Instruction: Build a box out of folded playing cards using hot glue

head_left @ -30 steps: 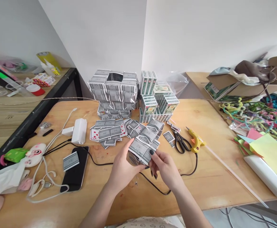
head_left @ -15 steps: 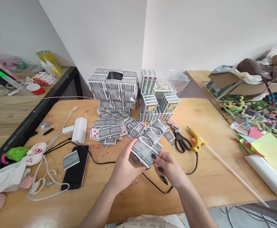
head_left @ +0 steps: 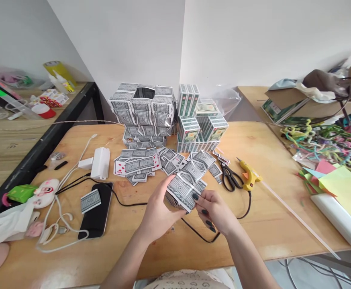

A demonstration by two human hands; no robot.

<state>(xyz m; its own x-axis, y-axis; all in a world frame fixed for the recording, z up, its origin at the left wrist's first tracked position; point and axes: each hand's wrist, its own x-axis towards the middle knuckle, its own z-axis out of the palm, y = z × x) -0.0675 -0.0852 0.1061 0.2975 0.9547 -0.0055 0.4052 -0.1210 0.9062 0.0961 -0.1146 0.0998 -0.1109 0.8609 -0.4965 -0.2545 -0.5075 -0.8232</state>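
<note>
Between my hands is a block of joined playing cards [head_left: 182, 188], grey patterned backs facing up, tilted over the table. My left hand [head_left: 159, 208] wraps around its left side, thumb near the bottom corner. At its right edge my right hand [head_left: 213, 208] pinches a card edge between thumb and fingers; its other dark-nailed fingers curl below. Just beyond the block lie loose playing cards [head_left: 139, 163], mostly face down. A larger structure of folded cards [head_left: 143, 112] stands behind them, with a square opening on top. The block's underside is hidden by my left hand.
Card boxes [head_left: 189, 130] are stacked at the back. Right of my hands lie black scissors [head_left: 231, 178] and a yellow glue gun [head_left: 249, 174] with its cable. A phone [head_left: 95, 218] with one card on it, a white charger [head_left: 100, 163] and cables lie left. Coloured paper [head_left: 341, 188] sits far right.
The block stays in nearly the same place in both hands. My right hand's lower fingers have shifted slightly down and right. The view has moved a little.
</note>
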